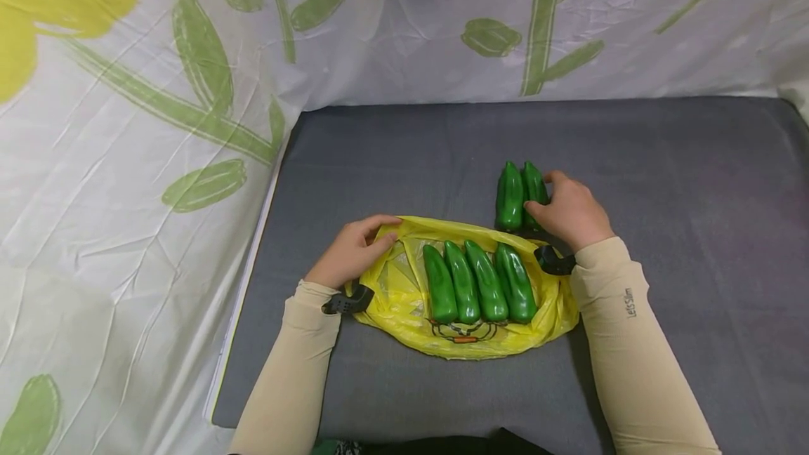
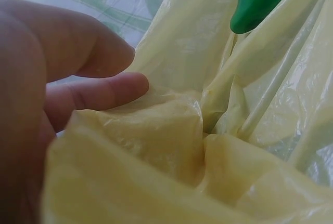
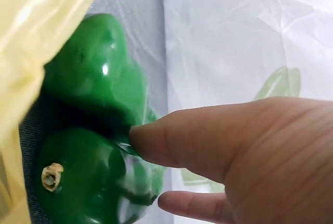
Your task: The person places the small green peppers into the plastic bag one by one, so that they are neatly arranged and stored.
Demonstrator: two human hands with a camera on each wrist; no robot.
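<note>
A yellow plastic bag lies spread with its mouth open, and several long green peppers lie side by side in it. My left hand holds the bag's left rim, thumb over the film; in the left wrist view some of its fingers are hidden by the film. Beyond the far rim, two more green peppers lie together on the grey surface. My right hand has thumb and fingers round the right one of these green peppers. The other green pepper lies just left of it.
A dark grey table surface extends to the right and beyond the peppers. White sheeting with printed leaves and yellow flowers hangs along the back and left edges. Dark bands with small devices sit on both wrists.
</note>
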